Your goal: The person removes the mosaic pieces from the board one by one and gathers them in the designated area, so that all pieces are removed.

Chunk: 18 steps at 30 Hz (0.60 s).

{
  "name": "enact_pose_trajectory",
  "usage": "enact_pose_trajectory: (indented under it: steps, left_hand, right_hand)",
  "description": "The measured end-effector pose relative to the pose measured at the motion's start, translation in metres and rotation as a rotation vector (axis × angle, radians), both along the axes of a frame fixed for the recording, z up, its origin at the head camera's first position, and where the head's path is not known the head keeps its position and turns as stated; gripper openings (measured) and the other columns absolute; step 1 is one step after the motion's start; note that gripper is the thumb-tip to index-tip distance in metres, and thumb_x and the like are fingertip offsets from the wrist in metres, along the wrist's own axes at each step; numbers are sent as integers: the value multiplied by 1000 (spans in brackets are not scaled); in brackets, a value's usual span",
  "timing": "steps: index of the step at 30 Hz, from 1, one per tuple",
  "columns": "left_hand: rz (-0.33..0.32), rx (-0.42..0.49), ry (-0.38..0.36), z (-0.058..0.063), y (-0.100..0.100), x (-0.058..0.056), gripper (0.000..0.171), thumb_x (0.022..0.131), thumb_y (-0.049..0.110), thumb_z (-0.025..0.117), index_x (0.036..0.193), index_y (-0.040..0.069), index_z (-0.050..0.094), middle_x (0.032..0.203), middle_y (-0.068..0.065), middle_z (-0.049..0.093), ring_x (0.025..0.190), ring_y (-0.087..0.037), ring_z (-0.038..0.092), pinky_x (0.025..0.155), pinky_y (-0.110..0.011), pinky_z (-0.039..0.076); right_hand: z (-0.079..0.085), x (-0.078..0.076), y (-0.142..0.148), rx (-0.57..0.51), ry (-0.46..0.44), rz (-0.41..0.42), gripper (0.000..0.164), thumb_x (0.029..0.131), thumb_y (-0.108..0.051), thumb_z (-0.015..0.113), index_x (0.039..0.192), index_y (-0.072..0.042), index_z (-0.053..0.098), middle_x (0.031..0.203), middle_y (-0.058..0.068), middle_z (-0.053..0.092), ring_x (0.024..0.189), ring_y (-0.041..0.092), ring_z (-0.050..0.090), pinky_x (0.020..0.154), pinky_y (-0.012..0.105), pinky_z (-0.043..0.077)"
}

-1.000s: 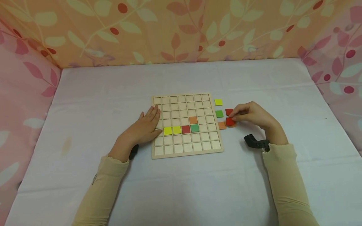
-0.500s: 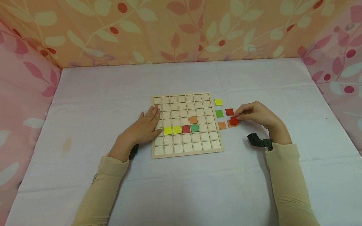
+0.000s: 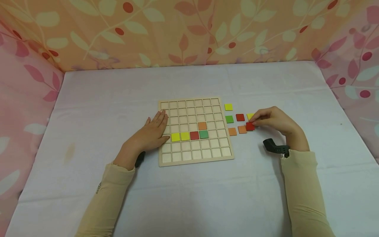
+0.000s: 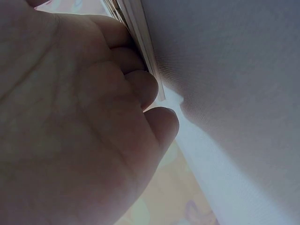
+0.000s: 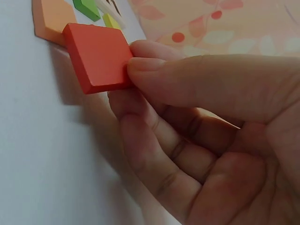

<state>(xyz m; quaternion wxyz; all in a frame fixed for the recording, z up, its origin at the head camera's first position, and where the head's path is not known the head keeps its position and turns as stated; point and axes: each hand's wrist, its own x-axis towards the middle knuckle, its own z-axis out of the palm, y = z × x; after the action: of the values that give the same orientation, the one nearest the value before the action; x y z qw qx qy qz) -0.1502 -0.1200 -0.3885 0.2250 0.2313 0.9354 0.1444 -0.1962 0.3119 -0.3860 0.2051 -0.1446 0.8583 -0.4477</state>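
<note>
My right hand [image 3: 273,120] pinches a red square tile [image 5: 98,57] between thumb and fingers, close over the white cloth just right of an orange tile [image 3: 242,129]. My left hand [image 3: 151,131] lies with extended fingers on the left edge of a wooden grid board [image 3: 195,162]. In the left wrist view, the fingers [image 4: 140,89] bend over the board's edge. On the board sit two yellow tiles [image 3: 180,136], a red tile [image 3: 194,135], a green tile [image 3: 204,134] and, one row farther, an orange tile [image 3: 202,126].
Right of the board lie a yellow tile [image 3: 228,107], a green tile [image 3: 229,119], a second loose red tile [image 3: 240,117], another orange tile [image 3: 232,131] and a partly hidden yellow tile [image 3: 250,116]. Floral curtains [image 3: 189,33] stand behind the table and at both sides.
My right hand has moved to the right with the red tile, uncovering the orange tile beneath it and part of a yellow tile. The left hand has stayed on the board.
</note>
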Motion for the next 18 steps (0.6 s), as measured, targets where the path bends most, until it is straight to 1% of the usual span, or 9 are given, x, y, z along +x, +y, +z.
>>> enact_pose_trajectory:
  steps: [8,18]
  left_hand:
    - [3,3,-2,-1,0,0,75,98,29,47,147,-6,2,155,-18,-10,142,-29,-11,112,-52,1]
    - [-2,8,-3,0,0,0,75,98,29,47,148,-6,2,155,-18,-10,142,-29,-12,112,-53,1]
  right_hand:
    - [-1,0,3,51,1,-12,12,86,2,65,96,7,70,91,2,68,80,9,57,71,17,49]
    - [0,0,5,99,6,-29,13,85,2,65,96,6,71,92,2,67,82,7,56,71,16,48]
